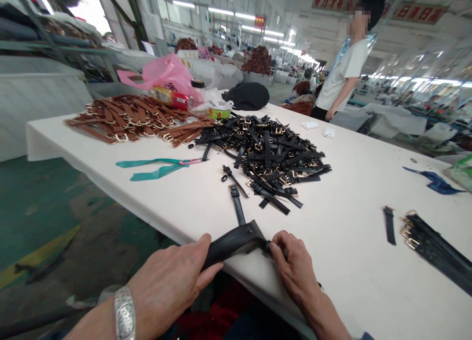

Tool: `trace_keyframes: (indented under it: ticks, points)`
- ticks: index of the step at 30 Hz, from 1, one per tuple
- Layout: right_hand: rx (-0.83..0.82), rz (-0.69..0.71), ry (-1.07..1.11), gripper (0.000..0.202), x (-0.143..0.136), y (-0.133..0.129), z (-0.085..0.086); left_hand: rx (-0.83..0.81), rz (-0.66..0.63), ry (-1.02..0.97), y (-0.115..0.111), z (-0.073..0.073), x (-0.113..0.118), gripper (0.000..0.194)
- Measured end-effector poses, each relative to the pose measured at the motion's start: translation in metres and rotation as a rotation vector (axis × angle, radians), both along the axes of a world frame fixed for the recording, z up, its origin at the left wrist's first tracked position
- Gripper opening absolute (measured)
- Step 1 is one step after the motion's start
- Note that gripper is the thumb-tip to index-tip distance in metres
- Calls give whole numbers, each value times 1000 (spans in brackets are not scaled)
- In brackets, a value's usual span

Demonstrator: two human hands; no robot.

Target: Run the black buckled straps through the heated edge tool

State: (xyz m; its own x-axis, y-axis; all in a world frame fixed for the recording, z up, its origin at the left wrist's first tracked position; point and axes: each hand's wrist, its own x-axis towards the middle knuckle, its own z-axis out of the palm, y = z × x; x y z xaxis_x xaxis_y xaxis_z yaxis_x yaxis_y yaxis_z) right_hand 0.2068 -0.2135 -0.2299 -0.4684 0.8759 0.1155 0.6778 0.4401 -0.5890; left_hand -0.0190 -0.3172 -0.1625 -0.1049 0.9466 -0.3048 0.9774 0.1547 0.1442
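Observation:
My left hand [173, 271], with a silver bracelet on the wrist, is closed around a wide black leather strap [234, 240] at the table's near edge. The strap bends over at its far end. There my right hand [295, 266] pinches a small dark part at the strap's narrow end; the fingers hide its exact shape. Just beyond lies a short black buckle strap [238, 204], its lower end meeting or passing behind the wide strap. A thinner black buckle piece [235, 181] and a small black loop [224, 178] lie farther off.
A heap of black buckle straps [269, 153] covers mid-table, with brown straps [121, 116] to its left. Teal-handled scissors or snips [158, 168] lie nearer. Black belts [442, 251] and a short strap [389, 224] lie right. A pink bag [169, 77] sits behind; a person [342, 79] stands beyond.

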Motion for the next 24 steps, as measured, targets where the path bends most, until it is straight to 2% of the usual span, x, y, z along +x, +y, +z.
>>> trace_keyframes:
  ticks: [5, 10, 14, 19, 24]
  points:
    - [1, -4, -105, 16, -8, 6, 7, 30, 29, -62, -3, -3, -7, 39]
    - [53, -60, -209, 16, -15, 9, -1, -14, 6, -73, -10, -1, -12, 35]
    - [49, -87, -238, 17, -16, 10, -8, -49, -29, -11, -4, 8, -4, 34]
    - [67, -113, -167, 22, -15, 10, -12, -43, -52, 33, 11, 22, 13, 31]
    - [-65, -141, -2, 22, -14, 10, -12, -27, -44, -10, 23, 34, 24, 26]
